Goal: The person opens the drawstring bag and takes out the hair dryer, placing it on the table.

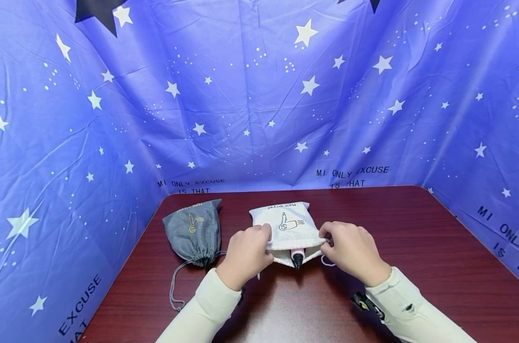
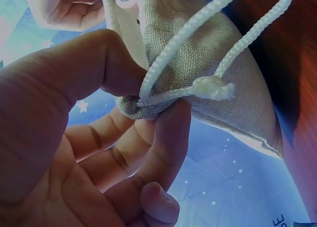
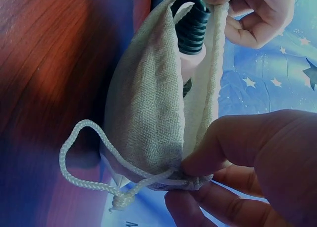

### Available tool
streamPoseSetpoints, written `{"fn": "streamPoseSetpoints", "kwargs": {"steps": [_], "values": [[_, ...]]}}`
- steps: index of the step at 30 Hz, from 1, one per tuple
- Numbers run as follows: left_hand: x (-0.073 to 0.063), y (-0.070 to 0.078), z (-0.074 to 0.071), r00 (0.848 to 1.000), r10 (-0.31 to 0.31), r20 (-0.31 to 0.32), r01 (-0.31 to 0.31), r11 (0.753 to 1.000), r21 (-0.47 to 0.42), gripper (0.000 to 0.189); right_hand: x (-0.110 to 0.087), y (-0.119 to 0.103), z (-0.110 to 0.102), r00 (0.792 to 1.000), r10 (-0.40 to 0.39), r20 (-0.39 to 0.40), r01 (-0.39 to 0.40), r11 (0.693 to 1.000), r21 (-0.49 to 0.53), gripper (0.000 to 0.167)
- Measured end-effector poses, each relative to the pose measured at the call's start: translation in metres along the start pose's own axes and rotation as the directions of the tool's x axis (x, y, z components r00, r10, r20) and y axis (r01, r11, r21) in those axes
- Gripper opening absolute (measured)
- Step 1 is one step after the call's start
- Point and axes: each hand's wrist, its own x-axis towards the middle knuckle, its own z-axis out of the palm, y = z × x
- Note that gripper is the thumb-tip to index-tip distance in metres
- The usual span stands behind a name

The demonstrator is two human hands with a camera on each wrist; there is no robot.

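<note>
A white drawstring bag (image 1: 291,224) printed with "Hair Dryer" lies on the table, its mouth facing me and spread apart. My left hand (image 1: 248,252) pinches the left corner of the mouth, close to the knotted white cord (image 2: 213,88). At the opposite corner my right hand (image 1: 351,247) pinches the hem between thumb and fingers, beside a looped cord (image 3: 74,182). Inside the mouth sits a pink handle end (image 3: 193,62) with a black ribbed cord sleeve (image 1: 298,258); the rest of that thing is hidden by the cloth.
On the left of the table lies a grey drawstring bag (image 1: 193,233) with its neck gathered and a grey cord (image 1: 174,286) trailing toward me. The dark red wooden table (image 1: 414,228) is enclosed by a blue star-patterned curtain (image 1: 251,95).
</note>
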Motion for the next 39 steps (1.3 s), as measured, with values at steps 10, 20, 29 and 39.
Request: {"fn": "streamPoseSetpoints", "kwargs": {"steps": [10, 20, 29, 39], "values": [[-0.001, 0.0, 0.0, 0.997, -0.021, 0.073, 0.02, 1.0, 0.01, 0.038, 0.001, 0.001, -0.002, 1.0, 0.009, 0.015, -0.009, 1.0, -0.002, 0.019], [-0.001, 0.0, 0.002, 0.995, -0.015, 0.1, 0.015, 1.0, 0.002, 0.041, 0.001, 0.005, 0.002, 0.999, 0.025, 0.031, -0.024, 1.0, -0.011, 0.017], [-0.004, 0.002, 0.006, 0.986, -0.004, 0.169, 0.006, 1.0, -0.011, 0.041, 0.0, 0.007, 0.01, 0.998, 0.03, 0.052, -0.029, 0.999, -0.024, 0.017], [-0.006, 0.008, 0.013, 0.962, 0.025, 0.271, -0.015, 0.999, -0.038, 0.04, -0.003, 0.007, 0.016, 0.998, -0.006, 0.063, 0.009, 0.999, -0.043, 0.017]]}}
